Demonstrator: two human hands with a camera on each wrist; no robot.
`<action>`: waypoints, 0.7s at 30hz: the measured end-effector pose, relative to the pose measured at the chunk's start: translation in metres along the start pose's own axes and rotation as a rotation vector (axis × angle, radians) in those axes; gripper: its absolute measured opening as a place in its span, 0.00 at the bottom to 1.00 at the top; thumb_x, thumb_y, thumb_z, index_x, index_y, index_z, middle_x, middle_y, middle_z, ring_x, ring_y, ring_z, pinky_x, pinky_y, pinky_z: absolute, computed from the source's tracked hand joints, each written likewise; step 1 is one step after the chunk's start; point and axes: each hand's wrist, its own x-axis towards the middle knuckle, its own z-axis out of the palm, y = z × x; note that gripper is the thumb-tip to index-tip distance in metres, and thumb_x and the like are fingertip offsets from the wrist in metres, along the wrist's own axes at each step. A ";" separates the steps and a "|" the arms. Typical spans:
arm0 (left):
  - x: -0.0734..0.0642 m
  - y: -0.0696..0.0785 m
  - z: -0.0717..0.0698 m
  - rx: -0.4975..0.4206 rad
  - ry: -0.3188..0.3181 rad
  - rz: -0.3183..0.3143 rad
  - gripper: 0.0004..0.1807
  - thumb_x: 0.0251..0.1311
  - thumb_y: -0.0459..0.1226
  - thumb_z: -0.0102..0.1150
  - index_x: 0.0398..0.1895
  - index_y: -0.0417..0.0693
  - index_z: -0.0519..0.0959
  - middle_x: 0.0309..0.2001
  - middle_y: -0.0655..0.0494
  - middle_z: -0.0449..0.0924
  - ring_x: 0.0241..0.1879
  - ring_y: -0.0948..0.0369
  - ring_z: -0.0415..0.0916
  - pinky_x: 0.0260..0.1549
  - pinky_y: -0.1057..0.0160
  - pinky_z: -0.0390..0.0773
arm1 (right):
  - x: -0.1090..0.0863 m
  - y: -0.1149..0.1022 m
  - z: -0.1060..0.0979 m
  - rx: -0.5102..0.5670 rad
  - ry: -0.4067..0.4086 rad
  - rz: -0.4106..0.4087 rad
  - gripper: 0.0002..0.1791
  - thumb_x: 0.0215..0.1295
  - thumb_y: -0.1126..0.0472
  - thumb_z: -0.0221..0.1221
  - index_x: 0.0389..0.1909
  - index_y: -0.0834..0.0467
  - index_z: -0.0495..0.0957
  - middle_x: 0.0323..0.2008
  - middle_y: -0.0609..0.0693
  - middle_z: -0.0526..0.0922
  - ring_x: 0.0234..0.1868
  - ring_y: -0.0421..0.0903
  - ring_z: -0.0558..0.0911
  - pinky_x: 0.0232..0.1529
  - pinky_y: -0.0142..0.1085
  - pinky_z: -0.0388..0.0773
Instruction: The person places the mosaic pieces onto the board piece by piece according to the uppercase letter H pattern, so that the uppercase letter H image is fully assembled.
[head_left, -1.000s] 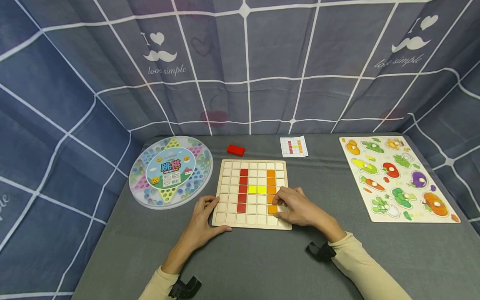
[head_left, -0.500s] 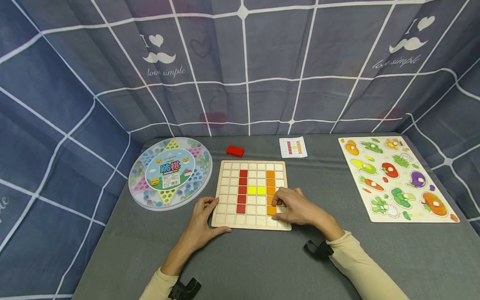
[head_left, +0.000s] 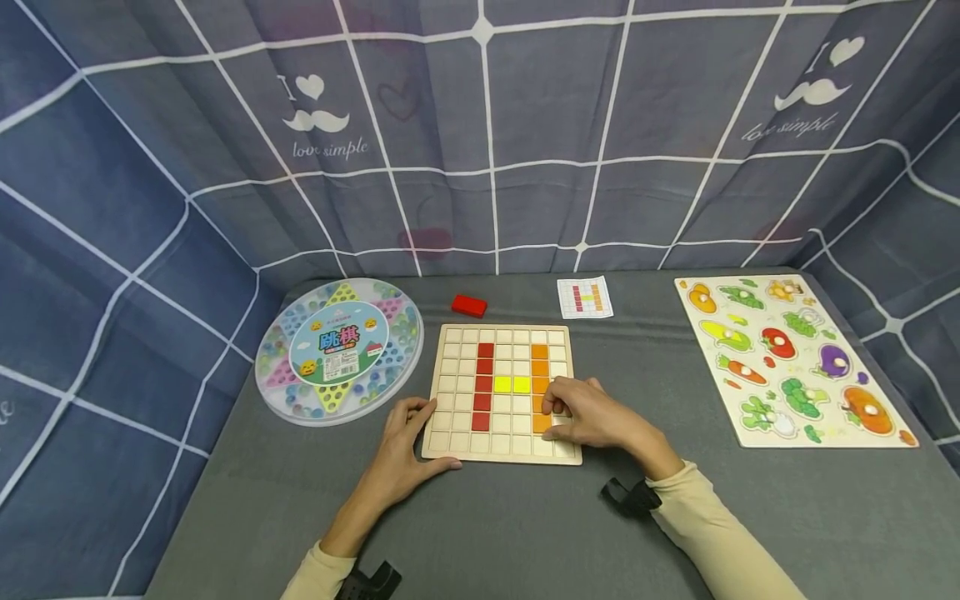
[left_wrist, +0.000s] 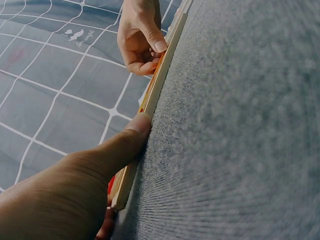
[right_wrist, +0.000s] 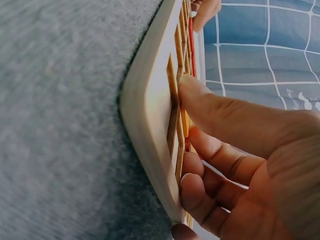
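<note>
A wooden grid board (head_left: 450, 446) lies flat on the table, with a red column (head_left: 483, 383), two yellow squares (head_left: 512, 384) and an orange column (head_left: 539, 367) set in its cells. My left hand (head_left: 397, 454) holds the board's near left corner, thumb along the front edge and fingers at the left side. At the lower end of the orange column, my right hand (head_left: 596, 414) pinches an orange tile (right_wrist: 185, 122) between thumb and index finger, down at the board's surface. The right fingers partly cover the lower orange cells in the head view.
Behind the board lie a small red block (head_left: 468, 306) and a pattern card (head_left: 585, 298) printed with a similar design. A round Chinese checkers set (head_left: 341, 400) sits at left. At right is a vegetable puzzle board (head_left: 787, 358). A gridded curtain (head_left: 540, 200) closes the back.
The head view has shifted slightly, so the table things sit a little lower in it. Both hands keep their places on the board.
</note>
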 end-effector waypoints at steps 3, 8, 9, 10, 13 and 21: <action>0.001 0.000 0.000 0.005 -0.001 0.002 0.53 0.35 0.48 0.82 0.67 0.37 0.70 0.59 0.44 0.66 0.55 0.52 0.64 0.53 0.47 0.70 | 0.001 0.000 0.000 0.002 -0.002 0.003 0.17 0.48 0.54 0.75 0.32 0.51 0.76 0.28 0.41 0.74 0.31 0.36 0.71 0.38 0.36 0.56; 0.000 -0.002 -0.001 0.017 0.013 0.011 0.53 0.34 0.48 0.83 0.66 0.36 0.71 0.58 0.44 0.67 0.54 0.52 0.66 0.52 0.47 0.71 | 0.003 0.000 0.001 0.012 -0.007 -0.005 0.16 0.48 0.54 0.75 0.32 0.51 0.76 0.28 0.41 0.74 0.32 0.37 0.72 0.38 0.36 0.56; 0.000 -0.002 -0.001 0.018 0.016 0.012 0.53 0.33 0.48 0.83 0.66 0.36 0.71 0.58 0.44 0.67 0.54 0.52 0.66 0.51 0.48 0.71 | 0.003 0.000 0.001 0.016 -0.009 -0.006 0.16 0.48 0.54 0.75 0.32 0.51 0.76 0.28 0.41 0.74 0.32 0.37 0.72 0.38 0.36 0.56; 0.000 -0.002 0.000 0.018 0.019 0.016 0.53 0.33 0.48 0.83 0.66 0.36 0.71 0.58 0.44 0.67 0.53 0.52 0.66 0.51 0.47 0.71 | 0.003 0.000 0.001 0.021 -0.010 -0.006 0.16 0.48 0.55 0.75 0.32 0.51 0.76 0.28 0.41 0.74 0.32 0.37 0.72 0.39 0.36 0.56; -0.001 -0.002 0.001 0.021 0.024 0.023 0.53 0.33 0.48 0.83 0.66 0.36 0.71 0.58 0.44 0.67 0.53 0.53 0.66 0.51 0.48 0.72 | 0.003 0.002 0.000 0.035 -0.019 0.003 0.16 0.48 0.55 0.75 0.32 0.50 0.77 0.28 0.41 0.75 0.32 0.37 0.72 0.38 0.36 0.56; 0.000 -0.001 0.005 0.010 0.021 0.023 0.53 0.33 0.49 0.83 0.66 0.36 0.71 0.58 0.45 0.67 0.54 0.53 0.66 0.51 0.48 0.72 | -0.001 0.008 -0.004 0.087 -0.039 0.001 0.16 0.49 0.53 0.75 0.32 0.51 0.77 0.28 0.41 0.76 0.31 0.36 0.74 0.41 0.36 0.59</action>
